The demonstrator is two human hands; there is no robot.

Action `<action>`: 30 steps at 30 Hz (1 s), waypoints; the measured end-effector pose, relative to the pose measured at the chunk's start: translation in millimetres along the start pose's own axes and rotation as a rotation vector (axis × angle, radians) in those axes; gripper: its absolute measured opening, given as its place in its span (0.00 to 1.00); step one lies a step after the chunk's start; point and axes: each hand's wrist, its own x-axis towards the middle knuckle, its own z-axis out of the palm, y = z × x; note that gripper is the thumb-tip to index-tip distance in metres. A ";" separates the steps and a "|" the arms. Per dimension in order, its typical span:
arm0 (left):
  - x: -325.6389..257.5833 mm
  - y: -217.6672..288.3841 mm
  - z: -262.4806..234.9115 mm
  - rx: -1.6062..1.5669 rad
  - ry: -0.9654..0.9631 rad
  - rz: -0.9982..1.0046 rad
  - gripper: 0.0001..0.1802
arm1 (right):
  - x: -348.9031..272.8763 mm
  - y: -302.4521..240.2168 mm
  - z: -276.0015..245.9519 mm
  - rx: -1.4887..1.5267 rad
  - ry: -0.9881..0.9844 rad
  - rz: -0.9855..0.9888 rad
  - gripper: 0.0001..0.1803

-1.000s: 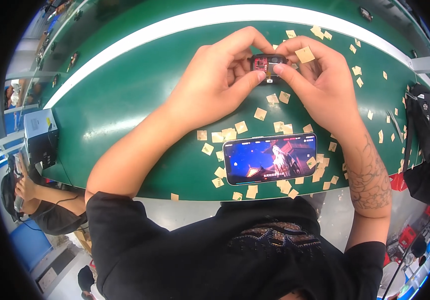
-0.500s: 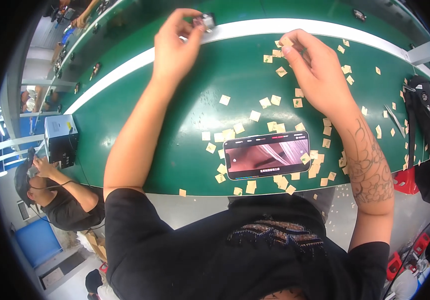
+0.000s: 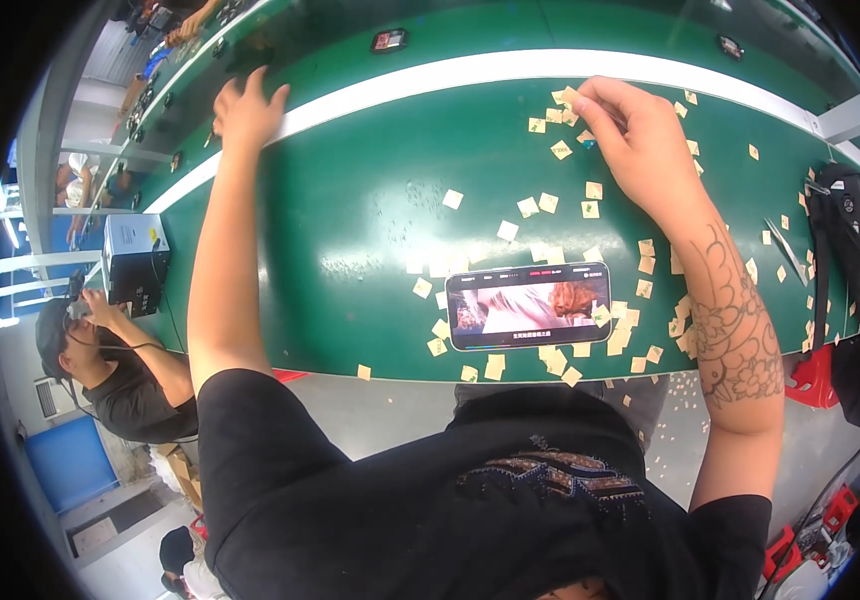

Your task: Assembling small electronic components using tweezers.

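My left hand (image 3: 248,112) reaches over the white rail (image 3: 350,105) at the far left, fingers spread, with nothing visible in it. Just past its fingers, a small dark object (image 3: 215,138) is partly hidden. A small black-edged electronic part (image 3: 388,40) lies on the green strip beyond the rail. My right hand (image 3: 632,125) pinches a small pale-yellow paper square (image 3: 570,97) between thumb and finger, over several similar squares (image 3: 561,150) on the green table (image 3: 350,240). A phone (image 3: 528,312) playing a video lies near the table's front edge, with more squares around it.
Another small part (image 3: 730,46) sits beyond the rail at the far right. Tweezers (image 3: 786,250) and a black bag (image 3: 847,225) lie at the right. A black-and-white box (image 3: 137,262) stands at the left, near a seated person (image 3: 135,370). Squares also litter the floor.
My left hand has let go of the small electronic part, which now lies beyond the rail, and has moved left with its fingers spread. My right hand has barely moved.
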 end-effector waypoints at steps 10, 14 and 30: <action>14.4 -59.8 63.5 -0.175 -0.001 -0.214 0.29 | -0.8 13.2 7.1 -0.001 0.020 -0.016 0.09; 28.8 -120.4 53.2 -0.285 -0.179 -0.388 0.28 | 1.9 3.0 12.6 0.024 -0.013 -0.058 0.09; -125.8 188.0 -159.6 -1.210 -0.334 0.801 0.14 | 2.0 7.2 11.6 0.107 0.085 -0.134 0.08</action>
